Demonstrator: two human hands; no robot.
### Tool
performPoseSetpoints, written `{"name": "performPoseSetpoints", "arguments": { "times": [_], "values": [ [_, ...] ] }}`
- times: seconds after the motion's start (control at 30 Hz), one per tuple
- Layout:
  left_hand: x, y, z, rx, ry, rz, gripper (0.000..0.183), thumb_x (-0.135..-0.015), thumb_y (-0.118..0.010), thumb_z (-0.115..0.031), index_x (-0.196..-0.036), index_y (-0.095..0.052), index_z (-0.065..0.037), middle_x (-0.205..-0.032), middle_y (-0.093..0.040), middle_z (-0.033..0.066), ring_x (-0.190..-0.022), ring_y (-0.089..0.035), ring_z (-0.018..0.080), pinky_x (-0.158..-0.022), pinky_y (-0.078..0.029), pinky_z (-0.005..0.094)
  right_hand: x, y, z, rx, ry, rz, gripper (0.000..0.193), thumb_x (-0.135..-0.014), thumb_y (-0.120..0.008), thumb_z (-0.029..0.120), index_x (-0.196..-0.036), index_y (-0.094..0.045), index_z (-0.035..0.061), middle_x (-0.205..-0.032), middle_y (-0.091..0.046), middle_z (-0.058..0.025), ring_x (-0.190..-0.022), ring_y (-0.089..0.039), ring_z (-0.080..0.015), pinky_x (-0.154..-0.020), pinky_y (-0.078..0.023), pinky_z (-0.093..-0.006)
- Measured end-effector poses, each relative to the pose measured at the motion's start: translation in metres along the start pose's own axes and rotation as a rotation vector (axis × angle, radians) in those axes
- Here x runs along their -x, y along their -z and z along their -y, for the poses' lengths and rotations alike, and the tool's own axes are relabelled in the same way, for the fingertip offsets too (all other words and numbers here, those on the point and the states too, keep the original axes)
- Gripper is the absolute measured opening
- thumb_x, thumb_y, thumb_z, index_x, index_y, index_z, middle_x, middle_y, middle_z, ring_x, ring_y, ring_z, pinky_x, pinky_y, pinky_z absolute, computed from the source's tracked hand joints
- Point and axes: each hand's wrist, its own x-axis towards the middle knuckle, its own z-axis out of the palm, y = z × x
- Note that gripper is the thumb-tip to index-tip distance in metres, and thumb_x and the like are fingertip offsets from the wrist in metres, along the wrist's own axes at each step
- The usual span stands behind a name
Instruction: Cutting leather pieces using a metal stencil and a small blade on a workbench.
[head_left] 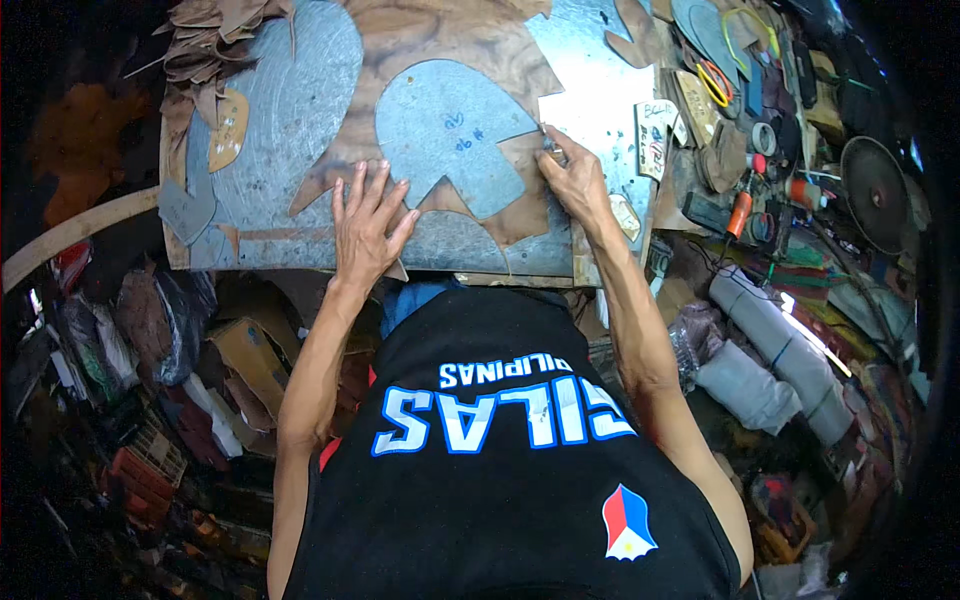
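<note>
Grey template lies on brown leather, left fingers spread, right fingers pinching a small tool.

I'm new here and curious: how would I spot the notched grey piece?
Find the worktable, then the brown sheet spread on it. On that sheet, between the person's left hand and right hand, lies the flat grey piece. Blue marks in its middle and a V-shaped notch set it apart from the small tan piece.
</note>
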Motion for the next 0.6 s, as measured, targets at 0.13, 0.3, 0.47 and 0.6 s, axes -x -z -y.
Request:
{"name": "performPoseSetpoints", "arguments": {
  "times": [0.13,0.3,0.47,0.6],
  "values": [
    [0.002,0.001,0.002,0.004,0.0,0.003,0.042,-0.085,-0.076,-0.029,-0.122,-0.07,-0.012,-0.147,-0.051,0.0128,-0.143,-0.037,0.0367,-0.116,-0.02,0.0587,0.004,0.001,0.008,-0.012,-0.11,0.038,0.046,-0.087,-0.06,0.02,-0.128,-0.063,0.0004,-0.118,-0.067,-0.028,-0.11,-0.066,-0.0378,-0.094,-0.052,-0.0389],
    [0.003,0.001,0.004,0.002,0.001,-0.005,0.041,-0.084,-0.076,-0.029,-0.121,-0.07,-0.012,-0.146,-0.052,0.0135,-0.142,-0.037,0.0374,-0.116,-0.02,0.0586,0.001,-0.002,0.004,-0.015,-0.076,0.026,0.049,-0.088,-0.062,0.02,-0.131,-0.06,-0.0013,-0.12,-0.066,-0.0281,-0.112,-0.066,-0.0336,-0.095,-0.051,-0.0368],
    [-0.012,0.014,-0.004,-0.029,-0.028,-0.005,0.033,-0.087,-0.072,-0.029,-0.115,-0.072,-0.01,-0.139,-0.056,0.0133,-0.134,-0.045,0.0362,-0.115,-0.024,0.0576,-0.002,0.007,-0.001,0.018,-0.037,0.067,0.049,-0.09,-0.064,0.023,-0.133,-0.06,-0.0008,-0.126,-0.063,-0.0299,-0.12,-0.061,-0.0314,-0.102,-0.045,-0.035],
    [-0.043,0.022,0.004,-0.078,-0.15,0.046,0.022,-0.084,-0.074,-0.022,-0.102,-0.072,-0.009,-0.113,-0.063,0.0118,-0.117,-0.054,0.0336,-0.113,-0.028,0.0557,0.002,0.032,0.053,0.178,-0.199,0.218,0.043,-0.098,-0.057,0.031,-0.127,-0.053,-0.0011,-0.095,-0.068,-0.0334,-0.093,-0.07,-0.0437,-0.081,-0.055,-0.0463]
  ]
}}
